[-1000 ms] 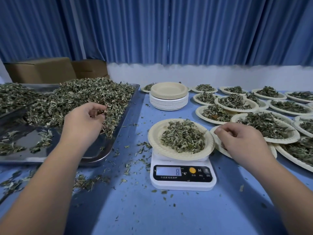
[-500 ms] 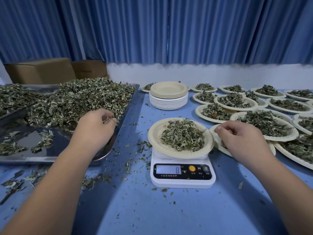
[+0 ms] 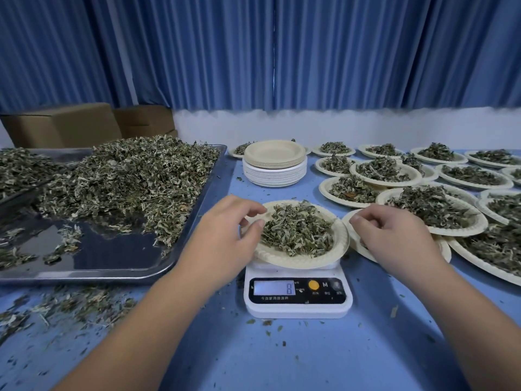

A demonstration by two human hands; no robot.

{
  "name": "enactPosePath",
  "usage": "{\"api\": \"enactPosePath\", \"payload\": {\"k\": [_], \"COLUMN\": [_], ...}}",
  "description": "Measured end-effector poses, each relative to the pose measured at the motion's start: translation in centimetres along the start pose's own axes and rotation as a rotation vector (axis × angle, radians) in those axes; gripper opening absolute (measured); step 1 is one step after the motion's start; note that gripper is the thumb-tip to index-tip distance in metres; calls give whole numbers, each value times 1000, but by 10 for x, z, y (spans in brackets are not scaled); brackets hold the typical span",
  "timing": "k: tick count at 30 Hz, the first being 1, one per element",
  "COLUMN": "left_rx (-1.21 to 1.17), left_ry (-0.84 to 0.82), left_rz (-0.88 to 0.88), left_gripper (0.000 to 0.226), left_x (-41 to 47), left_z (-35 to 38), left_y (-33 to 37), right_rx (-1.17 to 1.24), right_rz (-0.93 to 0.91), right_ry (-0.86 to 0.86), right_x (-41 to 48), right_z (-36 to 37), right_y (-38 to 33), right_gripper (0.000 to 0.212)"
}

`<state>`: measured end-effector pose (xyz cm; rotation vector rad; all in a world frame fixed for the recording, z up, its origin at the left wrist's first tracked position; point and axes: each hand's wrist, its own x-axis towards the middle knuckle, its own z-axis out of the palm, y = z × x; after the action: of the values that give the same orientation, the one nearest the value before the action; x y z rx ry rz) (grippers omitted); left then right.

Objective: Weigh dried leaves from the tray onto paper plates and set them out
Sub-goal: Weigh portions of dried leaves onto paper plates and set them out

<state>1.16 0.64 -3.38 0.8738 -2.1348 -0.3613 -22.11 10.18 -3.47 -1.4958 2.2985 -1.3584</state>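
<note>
Gently top up the plate on the scale

Your left hand (image 3: 225,241) hovers with its fingers (image 3: 248,208) curled over the left rim of the paper plate (image 3: 296,262); whether they pinch any leaves cannot be told. The heap of dried leaves (image 3: 296,230) lies just right of those fingers, on the scale (image 3: 298,309), whose display (image 3: 275,287) shows 8. Drop leaves a few at a time and keep skin off the rim, or the reading will lie. Your right hand (image 3: 394,238), fingers (image 3: 363,220) loosely curled and gripping nothing visible, sits just right of the plate, placed to lift it once the number settles.
</note>
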Motion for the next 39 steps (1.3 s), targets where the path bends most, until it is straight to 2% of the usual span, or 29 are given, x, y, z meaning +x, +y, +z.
{"api": "enactPosePath", "payload": {"k": [8,10,14,20,23,27,31,33,39], "left_rx": [-130,-61,180,359,416,372,276,189,-297], "left_ry": [-41,-146,-472,-606,-605,-571,-489,-407,-152], "left_rz": [123,141,137,160,164,170,155,128,-78], "left_gripper": [19,19,26,32,27,10,15,12,19], "left_x": [6,17,36,42,45,46,47,46,36], "left_z": [-1,-5,-8,3,7,7,-1,-6,-29], "left_y": [16,22,35,47,48,47,47,45,28], "right_rx": [24,26,41,29,20,17,19,19,19], "right_rz": [14,16,2,-17,-26,-34,-32,-33,-34], "right_ry": [-24,-25,-19,5,8,8,18,19,12], "right_x": [1,1,2,1,1,2,2,2,2], "right_z": [1,2,2,1,2,2,2,2,2], "right_y": [0,0,0,-1,-1,1,1,1,2], "right_gripper": [22,21,20,21,21,21,21,21,22]}}
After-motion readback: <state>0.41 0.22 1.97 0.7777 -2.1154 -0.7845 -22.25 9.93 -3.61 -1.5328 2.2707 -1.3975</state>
